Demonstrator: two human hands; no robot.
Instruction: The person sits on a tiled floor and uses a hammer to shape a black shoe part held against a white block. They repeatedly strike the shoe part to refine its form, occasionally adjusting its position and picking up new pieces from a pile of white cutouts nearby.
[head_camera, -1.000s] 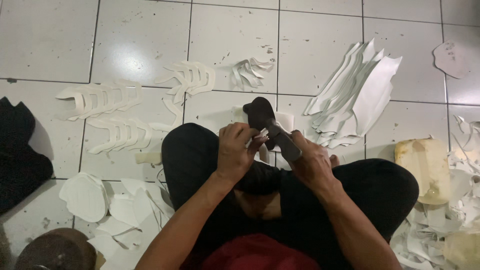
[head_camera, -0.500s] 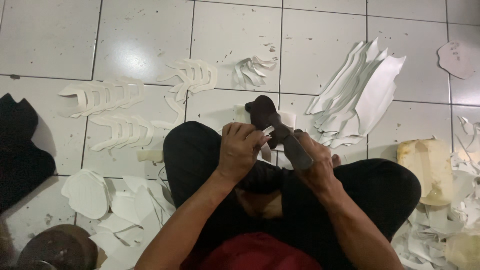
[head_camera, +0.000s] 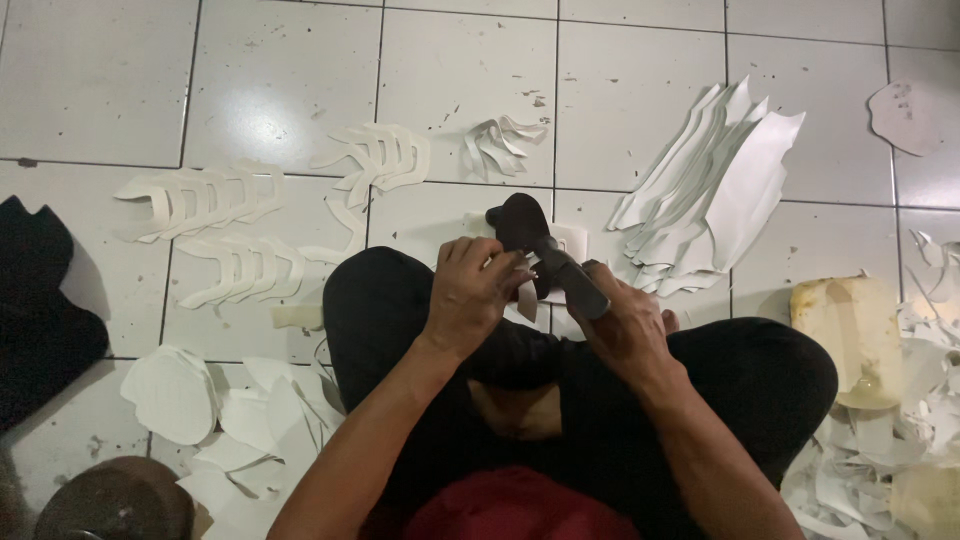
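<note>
Sitting cross-legged on the white tile floor (head_camera: 640, 70), the person works over their lap, w/ a big fan of white cut sheets (head_camera: 720, 190) to the right. To do it well: keep the piece steady, small controlled moves. Right hand (head_camera: 630, 325) is wrapped tight round the dark-handled tool (head_camera: 560, 265). Left hand (head_camera: 470, 295) is curled, fingertips pinching a small white piece (head_camera: 527, 297), probably leather; it's mostly hidden.
</note>
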